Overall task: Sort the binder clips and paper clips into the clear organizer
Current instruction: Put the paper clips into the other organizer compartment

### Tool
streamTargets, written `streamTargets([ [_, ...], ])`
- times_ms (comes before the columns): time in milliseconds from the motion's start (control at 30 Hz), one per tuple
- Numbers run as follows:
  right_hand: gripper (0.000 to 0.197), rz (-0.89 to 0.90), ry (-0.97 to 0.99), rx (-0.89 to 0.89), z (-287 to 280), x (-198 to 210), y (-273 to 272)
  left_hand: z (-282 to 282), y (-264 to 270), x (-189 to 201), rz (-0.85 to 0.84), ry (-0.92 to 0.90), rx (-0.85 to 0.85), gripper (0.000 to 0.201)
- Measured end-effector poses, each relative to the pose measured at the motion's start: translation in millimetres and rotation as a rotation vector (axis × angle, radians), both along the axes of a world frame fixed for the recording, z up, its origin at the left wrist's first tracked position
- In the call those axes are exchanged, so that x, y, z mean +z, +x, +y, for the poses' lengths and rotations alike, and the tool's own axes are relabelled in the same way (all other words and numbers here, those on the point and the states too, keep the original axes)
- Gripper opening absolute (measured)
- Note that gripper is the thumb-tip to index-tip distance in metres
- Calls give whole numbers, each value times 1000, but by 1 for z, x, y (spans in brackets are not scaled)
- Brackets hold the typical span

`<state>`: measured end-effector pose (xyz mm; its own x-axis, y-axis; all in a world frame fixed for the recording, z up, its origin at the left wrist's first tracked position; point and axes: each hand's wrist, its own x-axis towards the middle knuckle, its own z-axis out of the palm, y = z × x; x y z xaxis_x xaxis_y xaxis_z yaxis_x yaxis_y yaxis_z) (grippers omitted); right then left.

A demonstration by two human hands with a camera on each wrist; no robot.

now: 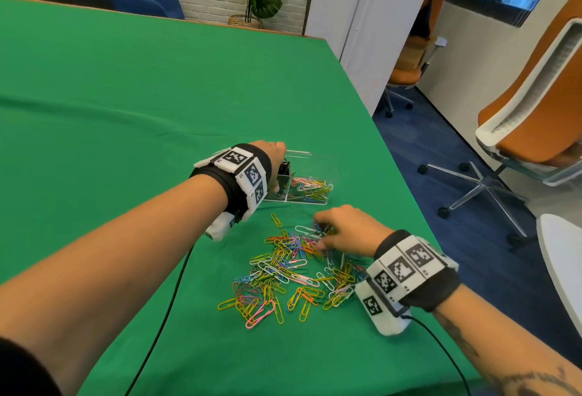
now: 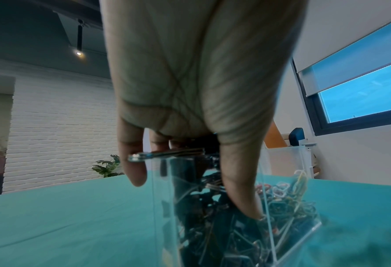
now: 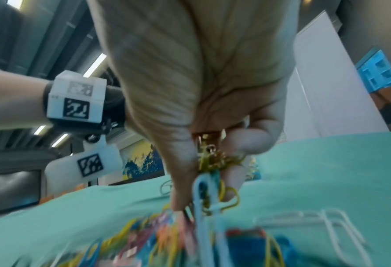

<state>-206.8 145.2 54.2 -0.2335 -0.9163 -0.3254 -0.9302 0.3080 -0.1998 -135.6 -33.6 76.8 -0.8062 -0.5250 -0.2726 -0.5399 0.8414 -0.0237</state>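
The clear organizer (image 1: 307, 154) stands on the green table, just beyond a spread pile of coloured paper clips (image 1: 283, 273). Its right compartment holds paper clips (image 1: 311, 188); its left one holds black binder clips (image 2: 212, 234). My left hand (image 1: 278, 172) reaches down into the left compartment and grips a black binder clip (image 1: 284, 170) with a silver handle (image 2: 167, 154). My right hand (image 1: 324, 235) is at the far edge of the pile, its fingers (image 3: 180, 180) pinching a bunch of paper clips (image 3: 212, 182). The right wrist view is blurred.
The green cloth (image 1: 141, 96) stretches far to the left and back. The table's right edge (image 1: 406, 206) runs close beside my right wrist. A black cable (image 1: 163, 317) trails under my left arm. Office chairs (image 1: 519, 131) stand on the floor to the right.
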Motion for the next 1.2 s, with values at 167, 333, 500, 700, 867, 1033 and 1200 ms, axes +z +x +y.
streamTargets([
  [167,26,-111,-181,-42,-16,38,-21,0,0,-1,5,9,5,70],
  [333,29,96,-261,-53,-55,59,-39,0,1,0,7,5,12,69],
  [500,30,329,-140,27,-76,46,-35,1,0,-1,6,-2,19,69],
  [700,32,326,-181,24,-75,42,-35,1,-1,-1,1,-9,22,68],
  [867,37,234,-293,-4,-75,40,-33,1,-2,-1,-7,-19,23,68],
  [1033,32,124,-266,-53,-75,30,-34,1,-1,-3,-15,-33,10,66],
  [1200,16,-65,-455,-105,-72,30,-36,0,-2,-3,-18,-33,7,66],
])
